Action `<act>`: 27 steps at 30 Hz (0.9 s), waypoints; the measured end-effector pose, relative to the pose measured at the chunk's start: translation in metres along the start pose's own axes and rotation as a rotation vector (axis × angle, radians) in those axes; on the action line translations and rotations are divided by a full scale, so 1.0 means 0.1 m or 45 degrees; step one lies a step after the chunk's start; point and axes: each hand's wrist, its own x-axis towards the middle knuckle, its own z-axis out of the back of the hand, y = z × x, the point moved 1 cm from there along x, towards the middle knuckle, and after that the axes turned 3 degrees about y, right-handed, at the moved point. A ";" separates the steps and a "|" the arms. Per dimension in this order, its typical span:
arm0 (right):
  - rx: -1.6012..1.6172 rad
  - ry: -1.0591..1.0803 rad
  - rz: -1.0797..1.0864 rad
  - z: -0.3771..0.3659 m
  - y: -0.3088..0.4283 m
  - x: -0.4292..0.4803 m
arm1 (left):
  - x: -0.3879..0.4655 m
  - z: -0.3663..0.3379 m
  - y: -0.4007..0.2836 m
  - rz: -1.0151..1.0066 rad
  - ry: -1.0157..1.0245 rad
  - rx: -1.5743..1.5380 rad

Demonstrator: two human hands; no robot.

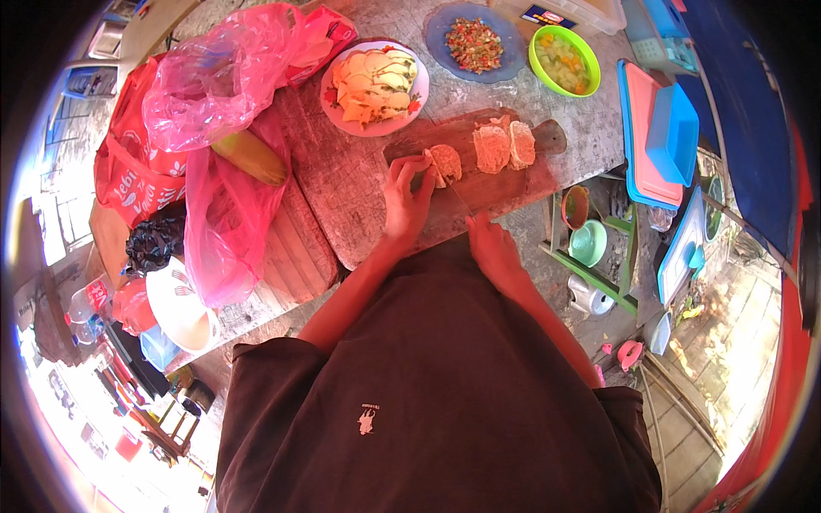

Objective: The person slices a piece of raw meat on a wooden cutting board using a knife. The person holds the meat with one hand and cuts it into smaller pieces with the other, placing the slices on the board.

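Note:
A wooden cutting board [513, 184] with a handle lies on the table before me. My left hand [407, 202] is at its left part, fingertips pinching the left edge of a round, rough-surfaced food piece [446, 165]. In my right hand [495, 249], at the board's near edge, is a knife [461, 198]; its thin blade points up and left to that piece. The handle is hidden in my fist. More pieces of the same food [492, 149] sit together on the board's right half.
Behind the board are a plate of pale slices [375, 86], a blue plate of chopped mix [474, 45] and a green bowl of diced food [564, 61]. Pink plastic bags [218, 77] and a white bowl [183, 314] stand left. Plastic containers [673, 134] are at right.

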 end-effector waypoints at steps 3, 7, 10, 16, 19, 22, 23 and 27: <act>0.042 0.036 -0.043 -0.02 0.01 0.06 | 0.00 0.00 0.01 -0.006 -0.004 0.000; 0.107 0.034 -0.078 -0.07 -0.03 0.10 | 0.00 0.01 0.00 0.009 0.003 0.016; 0.168 0.034 -0.079 -0.08 -0.03 0.11 | 0.00 -0.01 0.01 -0.007 -0.026 -0.005; 0.224 0.128 -0.147 0.03 0.14 0.14 | 0.00 0.00 0.02 0.045 -0.026 -0.028; 0.186 0.134 -0.198 0.05 0.09 -0.01 | 0.01 0.00 0.00 0.024 -0.032 -0.024; 0.083 0.081 -0.148 -0.07 0.02 0.00 | 0.01 0.00 0.00 0.017 -0.034 -0.023; 0.077 0.050 -0.109 -0.08 0.01 0.03 | 0.01 0.00 0.00 0.019 -0.030 -0.022; 0.083 -0.035 -0.095 -0.10 0.03 0.12 | -0.01 -0.01 0.04 -0.002 -0.049 0.025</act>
